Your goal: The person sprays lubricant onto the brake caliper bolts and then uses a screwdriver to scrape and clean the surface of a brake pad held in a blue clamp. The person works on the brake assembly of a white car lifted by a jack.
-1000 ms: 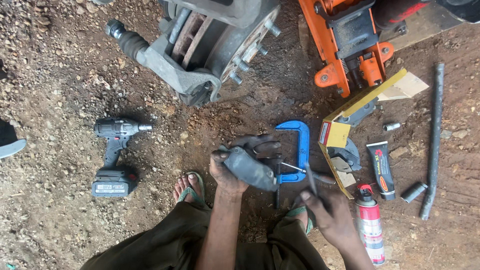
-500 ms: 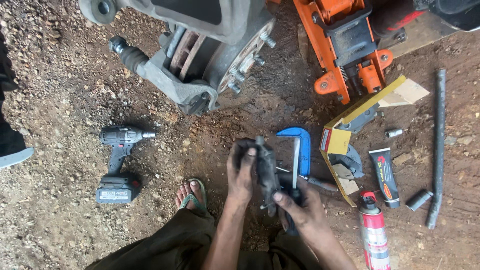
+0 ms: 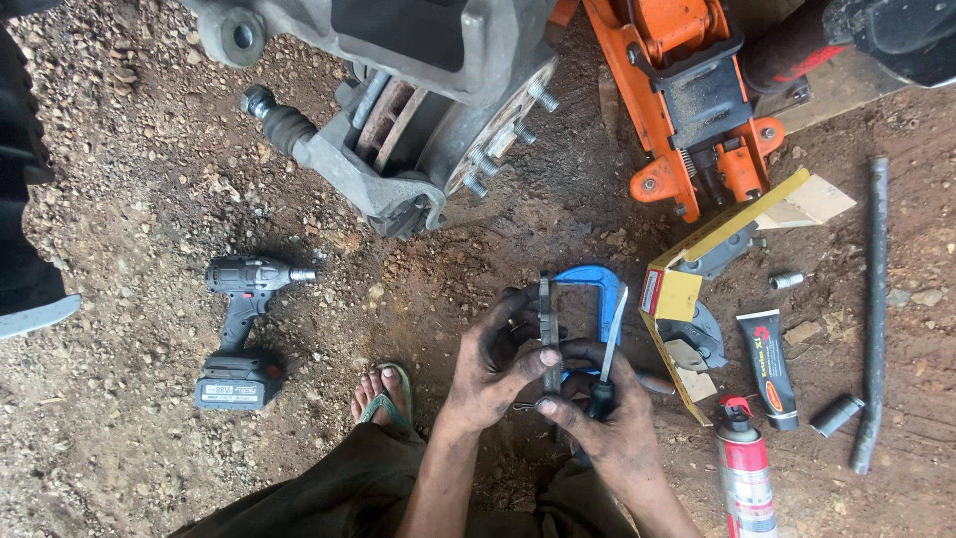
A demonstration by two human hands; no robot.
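Both hands are on the brake pad (image 3: 545, 334), which stands on edge. The left hand (image 3: 495, 367) has its fingers curled around the pad's left face, thumb pinching across. The right hand (image 3: 607, 423) grips a screwdriver (image 3: 607, 349), fingertip pressed to the pad's lower edge. A blue clamp (image 3: 596, 289) sits just behind the fingers.

Dull dark metal brake pad (image 3: 546, 334), glossy blue-painted metal C-clamp (image 3: 596, 289), matt black plastic impact wrench (image 3: 244, 284), rough gravelly dirt ground (image 3: 129, 179), grease-smeared hands.

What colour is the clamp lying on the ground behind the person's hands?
Blue; the clamp shows best in the head view.
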